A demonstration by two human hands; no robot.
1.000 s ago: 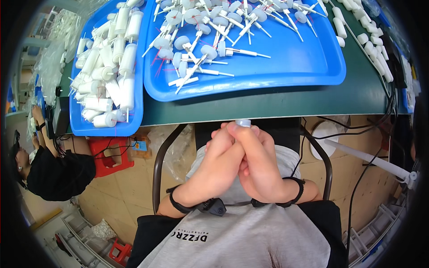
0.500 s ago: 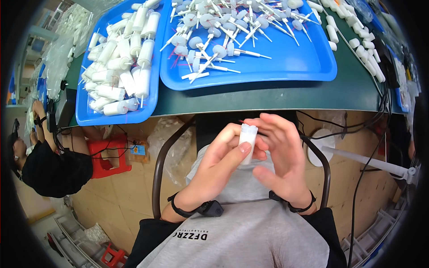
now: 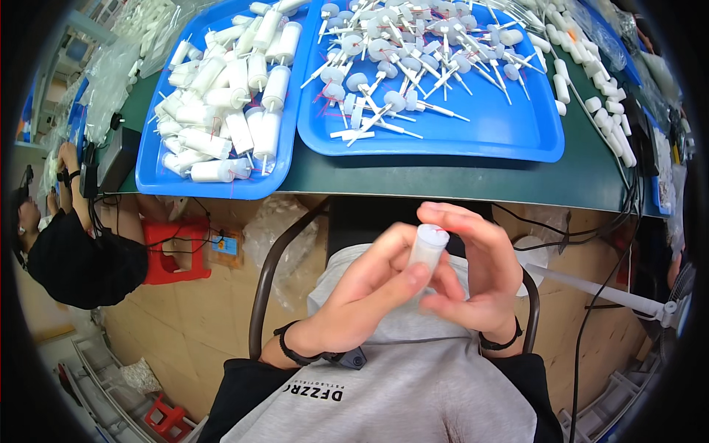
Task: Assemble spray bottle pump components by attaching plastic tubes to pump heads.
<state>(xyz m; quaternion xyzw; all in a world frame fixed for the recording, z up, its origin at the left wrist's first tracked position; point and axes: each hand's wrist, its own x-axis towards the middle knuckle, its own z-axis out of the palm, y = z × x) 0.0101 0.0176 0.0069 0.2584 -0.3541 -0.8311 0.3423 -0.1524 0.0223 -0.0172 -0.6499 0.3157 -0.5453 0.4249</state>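
Observation:
My left hand (image 3: 362, 295) and my right hand (image 3: 476, 273) are held together above my lap, both gripping a small white plastic cylinder (image 3: 426, 247) that stands upright between the fingers. Its round top end shows just under my right fingertips. Both wrists wear dark bands. On the green table (image 3: 458, 188) in front of me lie two blue trays: the left tray (image 3: 214, 184) holds several white cylinders, the right tray (image 3: 517, 140) holds several white disc-headed pins.
More white tubes lie along the table's right edge (image 3: 605, 118). A person in black (image 3: 74, 251) sits at the left beside a red stool (image 3: 173, 247). A white pipe (image 3: 598, 292) and cables run at the right. The chair frame (image 3: 266, 295) surrounds my lap.
My hands, clasped tight around the piece a second ago, have parted at the fingers and lifted, so the white cylinder now stands exposed between them.

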